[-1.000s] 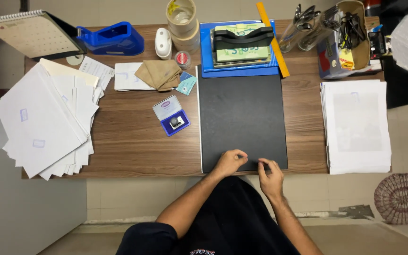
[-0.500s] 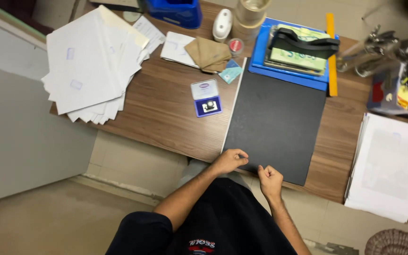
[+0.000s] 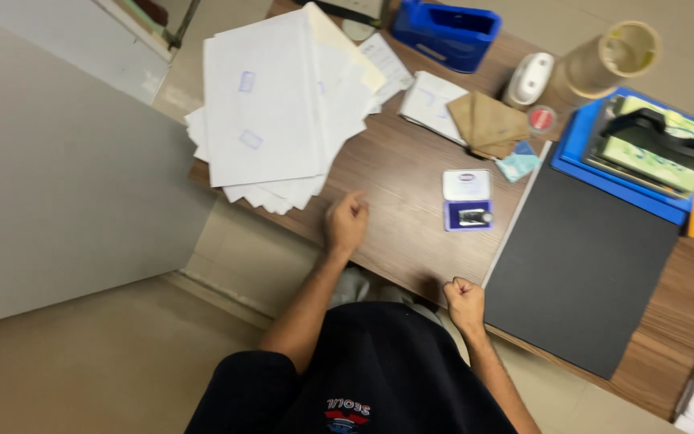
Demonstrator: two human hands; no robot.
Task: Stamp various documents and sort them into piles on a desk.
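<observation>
Left hand (image 3: pixel 346 223) sits over the brown wood-grain surface (image 3: pixel 399 173) at frame centre, forearm running down to the lower middle, fingers curled in loosely, holding nothing; whether it touches the wood cannot be told. Just upper left of it lies the fanned stack of white paper sheets (image 3: pixel 279 104), long axis running top to bottom of the frame with a slight tilt, lower corners hanging past the surface edge. Right hand (image 3: pixel 464 305) is balled into a fist at the near edge of the surface, empty, just beside the lower left corner of the flat black rectangular board (image 3: pixel 584 261). The board lies flat, long axis diagonal from upper left to lower right, a thin white edge along its left side. Between the hands, higher up, the open blue stamp pad case (image 3: pixel 467 199) with its white lid flipped up and a small stamper resting on the ink. Tan folded cloth (image 3: pixel 487 122) above that, near the top of the frame.
</observation>
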